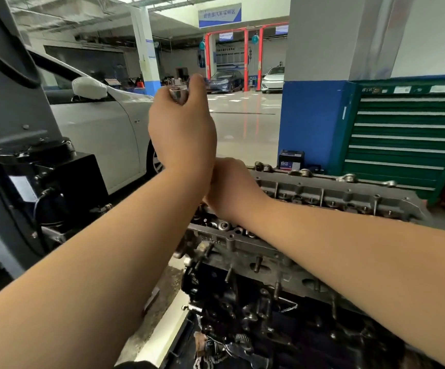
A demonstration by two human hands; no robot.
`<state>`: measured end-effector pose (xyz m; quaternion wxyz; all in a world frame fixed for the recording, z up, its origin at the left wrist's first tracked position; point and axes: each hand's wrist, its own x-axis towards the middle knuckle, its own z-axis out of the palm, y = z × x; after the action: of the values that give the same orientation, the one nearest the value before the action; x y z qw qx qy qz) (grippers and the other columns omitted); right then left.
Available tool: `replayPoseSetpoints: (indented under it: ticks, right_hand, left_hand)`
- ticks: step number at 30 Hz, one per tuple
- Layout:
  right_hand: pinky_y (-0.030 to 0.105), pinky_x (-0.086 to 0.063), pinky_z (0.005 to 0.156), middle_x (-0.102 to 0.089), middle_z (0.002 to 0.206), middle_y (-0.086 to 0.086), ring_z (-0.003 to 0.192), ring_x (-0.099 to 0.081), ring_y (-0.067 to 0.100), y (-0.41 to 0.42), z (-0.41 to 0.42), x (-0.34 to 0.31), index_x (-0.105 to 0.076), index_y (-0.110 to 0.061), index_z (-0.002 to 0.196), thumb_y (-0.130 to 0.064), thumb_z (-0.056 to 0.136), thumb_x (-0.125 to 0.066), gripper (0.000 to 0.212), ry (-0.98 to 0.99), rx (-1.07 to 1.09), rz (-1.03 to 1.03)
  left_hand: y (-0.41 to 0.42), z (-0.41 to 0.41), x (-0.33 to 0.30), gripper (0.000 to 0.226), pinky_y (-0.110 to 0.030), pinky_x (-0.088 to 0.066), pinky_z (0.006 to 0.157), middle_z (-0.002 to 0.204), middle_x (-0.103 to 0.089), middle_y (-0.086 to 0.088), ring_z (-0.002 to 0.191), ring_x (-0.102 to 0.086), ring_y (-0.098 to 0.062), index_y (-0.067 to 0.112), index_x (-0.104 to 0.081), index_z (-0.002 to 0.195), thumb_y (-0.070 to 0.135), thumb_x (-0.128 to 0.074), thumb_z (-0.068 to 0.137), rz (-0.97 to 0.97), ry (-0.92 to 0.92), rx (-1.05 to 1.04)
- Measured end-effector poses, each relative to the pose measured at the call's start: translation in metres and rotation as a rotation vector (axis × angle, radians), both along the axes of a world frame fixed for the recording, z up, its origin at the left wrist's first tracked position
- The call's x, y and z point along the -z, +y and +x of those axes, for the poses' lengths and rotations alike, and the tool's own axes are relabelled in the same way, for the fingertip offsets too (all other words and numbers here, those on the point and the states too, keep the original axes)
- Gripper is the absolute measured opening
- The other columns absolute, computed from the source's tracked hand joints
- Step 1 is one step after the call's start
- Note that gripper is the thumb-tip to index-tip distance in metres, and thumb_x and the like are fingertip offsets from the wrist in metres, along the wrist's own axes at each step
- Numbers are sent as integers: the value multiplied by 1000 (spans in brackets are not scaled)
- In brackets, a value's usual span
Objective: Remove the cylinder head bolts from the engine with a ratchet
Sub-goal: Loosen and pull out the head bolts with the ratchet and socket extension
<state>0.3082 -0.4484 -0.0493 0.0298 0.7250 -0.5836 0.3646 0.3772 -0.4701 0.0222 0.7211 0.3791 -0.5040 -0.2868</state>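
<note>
My left hand (182, 129) is raised above the engine and grips the shiny ratchet head (178, 95) at its top; the rest of the tool is hidden behind my hand and wrist. Just below it, my right hand (232, 190) is curled at the near left end of the grey cylinder head (336, 193), apparently around the tool's lower shaft, which I cannot see. The cylinder head sits atop the dark engine block (242, 302). No bolt is plainly visible under my hands.
A grey engine stand (10, 123) with a black box rises at the left. Behind it is a white car (109, 129). A green tool cabinet (407, 139) and a blue-and-white pillar (314, 102) stand at the right. A small battery (290, 159) sits on the floor.
</note>
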Motion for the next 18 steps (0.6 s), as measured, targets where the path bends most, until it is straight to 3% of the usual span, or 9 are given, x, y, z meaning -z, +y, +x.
replayPoseSetpoints:
  ticks: [2, 4, 6, 10, 15, 18]
  right_hand:
    - [16, -39, 68, -66, 66, -26, 63, -55, -6, 0, -2, 2, -50, -40, 62, -24, 90, -65, 35, -168, -84, 19]
    - [22, -47, 77, -76, 90, -19, 82, -65, -7, -3, -5, 3, -68, -42, 83, -41, 87, -75, 8, -212, -110, 103]
    - [23, -51, 79, -76, 90, -16, 84, -68, -3, -7, -9, 2, -75, -32, 96, -40, 84, -81, 16, -287, -151, 126]
    - [28, -53, 87, -78, 93, -7, 91, -71, 6, -3, -9, 0, -75, -19, 107, -28, 91, -78, 19, -314, -237, 170]
    - [34, -52, 85, -73, 99, -8, 93, -68, 12, 6, -12, -25, -69, -28, 109, -45, 91, -75, 25, -95, -147, 304]
    - [27, -46, 94, -70, 126, -7, 115, -64, 13, 19, -38, -40, -64, -25, 135, -47, 92, -71, 49, 53, -11, 331]
  left_hand:
    - [-7, 7, -6, 41, -32, -30, 58, 55, -33, 4, 57, -28, -16, 20, -38, 65, 36, -67, 88, 29, 0, 104]
    - [-10, 17, -7, 31, -33, -29, 54, 59, -33, -7, 55, -27, -21, 18, -45, 73, 31, -69, 86, 89, 6, 304]
    - [-16, 31, -6, 32, -25, -21, 49, 51, -29, -2, 44, -21, -18, 21, -43, 69, 26, -68, 88, 121, -28, 599]
    - [-32, 56, -8, 43, -24, -8, 50, 51, -15, 7, 45, -7, -14, 25, -32, 57, 32, -54, 93, 145, -169, 1140]
    - [-34, 59, -9, 46, -25, -6, 49, 55, -11, 6, 48, -5, -13, 24, -38, 55, 29, -47, 100, 180, -144, 1247]
    - [-32, 57, -4, 46, -31, -6, 51, 57, -11, 5, 49, -6, -13, 25, -32, 60, 29, -43, 105, 158, -134, 1228]
